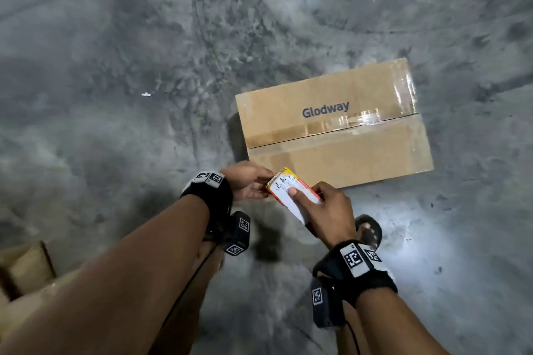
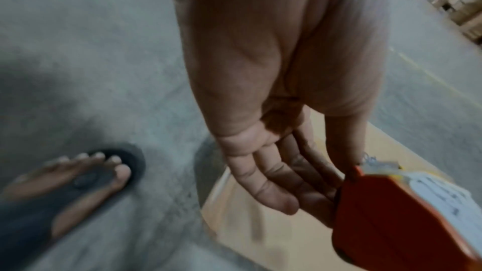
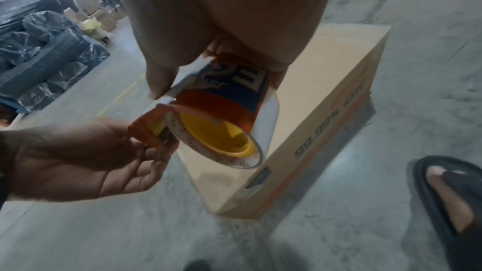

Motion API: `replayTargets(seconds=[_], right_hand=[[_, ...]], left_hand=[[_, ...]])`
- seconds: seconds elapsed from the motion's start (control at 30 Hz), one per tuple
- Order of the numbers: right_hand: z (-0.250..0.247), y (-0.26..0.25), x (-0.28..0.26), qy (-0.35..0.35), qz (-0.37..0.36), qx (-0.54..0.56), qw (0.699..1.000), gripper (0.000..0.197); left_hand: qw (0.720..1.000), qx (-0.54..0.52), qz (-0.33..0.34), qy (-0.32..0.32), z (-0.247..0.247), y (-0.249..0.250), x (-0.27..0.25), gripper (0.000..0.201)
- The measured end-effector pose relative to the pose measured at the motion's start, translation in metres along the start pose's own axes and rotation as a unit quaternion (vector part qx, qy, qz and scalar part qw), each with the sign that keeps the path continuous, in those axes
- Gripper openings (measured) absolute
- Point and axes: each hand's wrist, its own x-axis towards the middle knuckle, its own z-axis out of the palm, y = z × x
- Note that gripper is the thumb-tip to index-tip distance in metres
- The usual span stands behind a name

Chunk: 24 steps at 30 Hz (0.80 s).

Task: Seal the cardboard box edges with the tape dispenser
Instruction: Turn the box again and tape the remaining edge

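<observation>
Tape dispenser (image 1: pixel 291 190) held in the air just in front of the cardboard box (image 1: pixel 334 124), long axis running left-far to right-near, cutter end toward left hand (image 1: pixel 249 180). Right wrist view alone shows yellow core. Right hand (image 1: pixel 328 210) wraps the roll; left fingertips pinch the cutter end.

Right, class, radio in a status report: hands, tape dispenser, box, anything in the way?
Right hand grips tape dispenser; left hand pinches its cutter end. Dispenser held above cardboard box, off the lid. Centre seam taped. Nothing blocking.
</observation>
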Motion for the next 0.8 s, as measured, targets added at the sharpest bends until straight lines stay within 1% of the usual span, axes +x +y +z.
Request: replayTargets(seconds=[0.03,0.1,0.17,0.2,0.27,0.33,0.4,0.5,0.57,0.7,0.77,0.8], right_hand=[[0.016,-0.01,-0.003,0.005,0.002,0.013,1.0,0.055],[0.039,-0.025,-0.006,0.014,0.004,0.028,1.0,0.053],[0.064,-0.043,-0.005,0.024,0.004,0.029,0.999,0.051],[0.075,-0.051,-0.004,0.038,0.005,0.033,0.999,0.051],[0.091,-0.065,0.002,0.071,0.008,0.045,0.996,0.051],[0.102,-0.079,0.013,0.108,0.007,0.067,0.992,0.05],[0.109,-0.089,0.027,0.135,0.007,0.088,0.987,0.051],[0.112,-0.098,0.052,0.15,0.0,0.105,0.983,0.054],[0.111,-0.101,0.068,0.153,-0.005,0.102,0.983,0.052],[0.111,-0.109,0.096,0.171,-0.005,0.097,0.98,0.048],[0.112,-0.112,0.105,0.172,-0.001,0.097,0.98,0.048],[0.113,-0.113,0.109,0.172,0.003,0.097,0.98,0.049]], left_hand=[[1.0,0.016,0.015,0.006,-0.022,-0.003,-0.002,0.014],[0.995,0.085,0.053,0.007,-0.05,0.002,-0.008,0.02],[0.98,0.176,0.091,0.024,-0.075,0.015,-0.014,0.031],[0.974,0.196,0.107,0.033,-0.084,0.024,-0.016,0.029],[0.967,0.206,0.138,0.05,-0.096,0.044,-0.012,0.014],[0.959,0.228,0.16,0.057,-0.103,0.063,-0.003,0.012],[0.955,0.226,0.185,0.057,-0.112,0.079,0.007,0.011],[0.948,0.227,0.217,0.053,-0.123,0.101,0.022,0.012],[0.944,0.233,0.231,0.041,-0.129,0.112,0.033,0.013],[0.941,0.237,0.241,0.03,-0.134,0.135,0.054,0.012],[0.938,0.25,0.238,0.028,-0.135,0.144,0.06,0.017],[0.937,0.258,0.235,0.022,-0.136,0.149,0.064,0.016]])
